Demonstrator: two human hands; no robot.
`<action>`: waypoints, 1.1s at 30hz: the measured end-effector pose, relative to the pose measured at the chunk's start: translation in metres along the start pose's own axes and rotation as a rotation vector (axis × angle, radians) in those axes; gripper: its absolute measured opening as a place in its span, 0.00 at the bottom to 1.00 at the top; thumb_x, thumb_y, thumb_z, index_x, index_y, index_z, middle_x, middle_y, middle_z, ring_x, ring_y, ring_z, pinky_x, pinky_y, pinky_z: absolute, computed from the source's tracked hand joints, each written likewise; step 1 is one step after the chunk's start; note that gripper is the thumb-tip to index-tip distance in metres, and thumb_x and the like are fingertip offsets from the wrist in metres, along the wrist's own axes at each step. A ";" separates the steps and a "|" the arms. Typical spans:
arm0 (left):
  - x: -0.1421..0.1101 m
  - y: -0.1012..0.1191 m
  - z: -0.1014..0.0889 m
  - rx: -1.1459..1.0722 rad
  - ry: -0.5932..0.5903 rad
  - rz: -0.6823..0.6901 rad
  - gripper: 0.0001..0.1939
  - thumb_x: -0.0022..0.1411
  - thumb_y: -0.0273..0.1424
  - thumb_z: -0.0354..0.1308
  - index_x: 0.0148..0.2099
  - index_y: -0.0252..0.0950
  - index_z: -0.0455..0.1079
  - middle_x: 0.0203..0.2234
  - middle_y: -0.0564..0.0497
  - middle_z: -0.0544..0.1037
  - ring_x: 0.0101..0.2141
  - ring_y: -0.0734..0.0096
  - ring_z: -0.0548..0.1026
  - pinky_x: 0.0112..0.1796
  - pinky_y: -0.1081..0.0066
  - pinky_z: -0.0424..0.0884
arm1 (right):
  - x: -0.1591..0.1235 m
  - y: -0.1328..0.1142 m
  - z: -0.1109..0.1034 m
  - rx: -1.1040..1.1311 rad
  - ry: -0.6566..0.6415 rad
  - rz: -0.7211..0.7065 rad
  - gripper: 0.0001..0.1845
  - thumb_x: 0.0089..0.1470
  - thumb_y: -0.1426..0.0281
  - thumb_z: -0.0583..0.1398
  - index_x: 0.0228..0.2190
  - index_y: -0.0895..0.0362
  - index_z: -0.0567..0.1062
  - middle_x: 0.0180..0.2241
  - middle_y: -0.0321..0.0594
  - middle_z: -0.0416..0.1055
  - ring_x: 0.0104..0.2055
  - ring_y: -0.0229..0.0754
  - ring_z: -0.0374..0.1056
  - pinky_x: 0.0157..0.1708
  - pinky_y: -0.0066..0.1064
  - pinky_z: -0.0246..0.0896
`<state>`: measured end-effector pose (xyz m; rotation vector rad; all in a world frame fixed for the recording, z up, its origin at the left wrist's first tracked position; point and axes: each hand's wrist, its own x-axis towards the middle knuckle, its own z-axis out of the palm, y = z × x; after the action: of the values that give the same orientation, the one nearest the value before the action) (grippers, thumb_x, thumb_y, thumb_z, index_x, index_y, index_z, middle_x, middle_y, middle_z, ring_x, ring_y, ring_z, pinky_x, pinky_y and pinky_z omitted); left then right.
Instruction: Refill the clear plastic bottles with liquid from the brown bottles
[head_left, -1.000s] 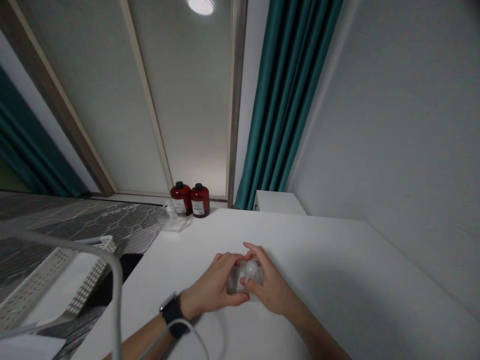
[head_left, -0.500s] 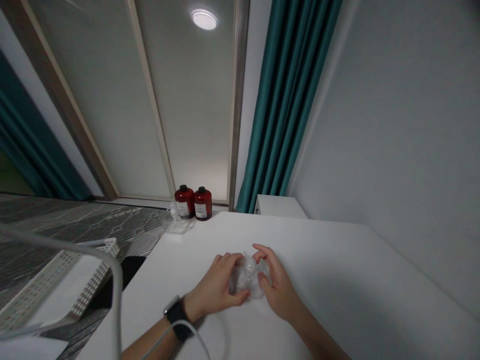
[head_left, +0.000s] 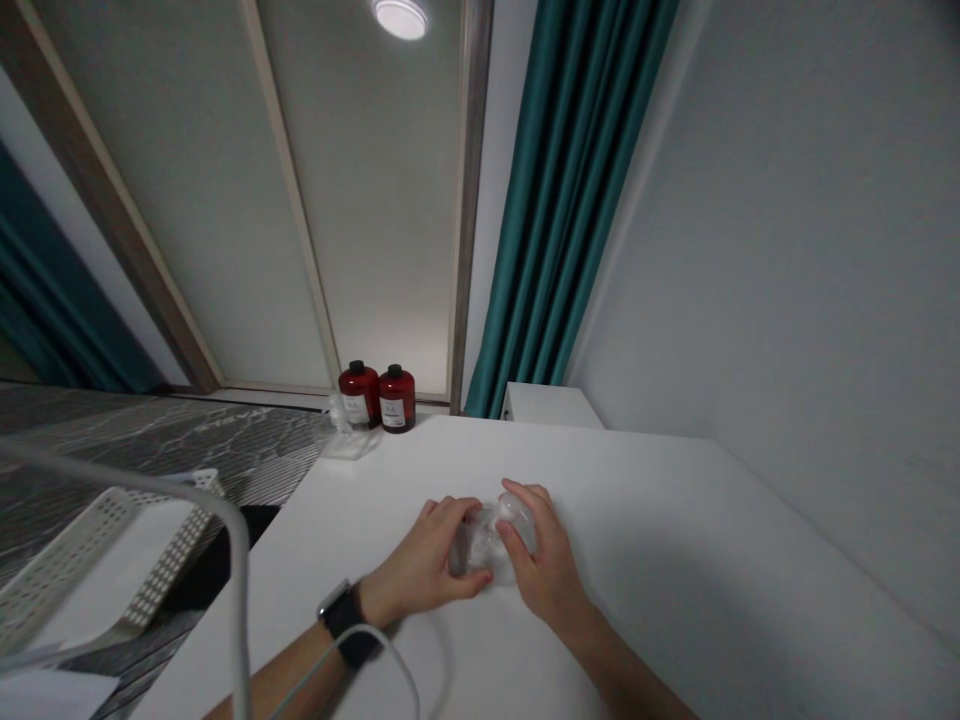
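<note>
A small clear plastic container [head_left: 486,540] with a whitish rounded top rests on the white table [head_left: 675,560], held between both of my hands. My left hand [head_left: 427,565], with a dark watch on its wrist, curls round the container's left side. My right hand [head_left: 544,570] wraps its right side, with fingers bent over the top. What is inside the container is too blurred to make out.
Two dark red bottles [head_left: 375,398] stand at the table's far left corner beside a clear plastic item [head_left: 341,438]. A white perforated tray [head_left: 97,560] lies off the table's left edge. A white cable [head_left: 240,560] arcs across the near left. A teal curtain [head_left: 555,220] hangs behind.
My right fingers have closed further over the top of the container, covering the white cap that showed before. The left hand keeps its hold. The view shifted slightly.
</note>
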<state>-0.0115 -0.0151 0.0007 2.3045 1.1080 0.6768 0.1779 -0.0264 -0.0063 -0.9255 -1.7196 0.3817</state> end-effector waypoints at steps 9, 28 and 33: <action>0.000 0.000 0.000 -0.002 -0.019 -0.003 0.33 0.50 0.33 0.68 0.57 0.36 0.59 0.48 0.43 0.73 0.47 0.53 0.70 0.50 0.56 0.65 | 0.004 0.000 -0.004 0.004 0.322 -0.013 0.14 0.64 0.67 0.54 0.51 0.51 0.67 0.41 0.40 0.65 0.43 0.45 0.64 0.44 0.39 0.61; -0.001 0.003 -0.002 -0.005 -0.009 -0.007 0.30 0.50 0.31 0.66 0.55 0.37 0.61 0.47 0.44 0.73 0.46 0.53 0.70 0.49 0.56 0.67 | 0.008 0.014 -0.004 0.242 0.140 0.403 0.21 0.65 0.56 0.51 0.53 0.54 0.63 0.32 0.35 0.67 0.30 0.40 0.64 0.31 0.31 0.62; -0.001 0.004 -0.003 -0.002 -0.025 -0.019 0.30 0.50 0.30 0.66 0.55 0.36 0.61 0.47 0.44 0.73 0.46 0.53 0.70 0.50 0.56 0.66 | 0.008 0.015 -0.003 0.235 0.150 0.410 0.21 0.64 0.56 0.52 0.54 0.54 0.64 0.30 0.34 0.66 0.29 0.39 0.63 0.30 0.30 0.61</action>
<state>-0.0112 -0.0178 0.0051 2.2919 1.1160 0.6395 0.1857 -0.0119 -0.0099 -1.1012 -1.3117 0.7474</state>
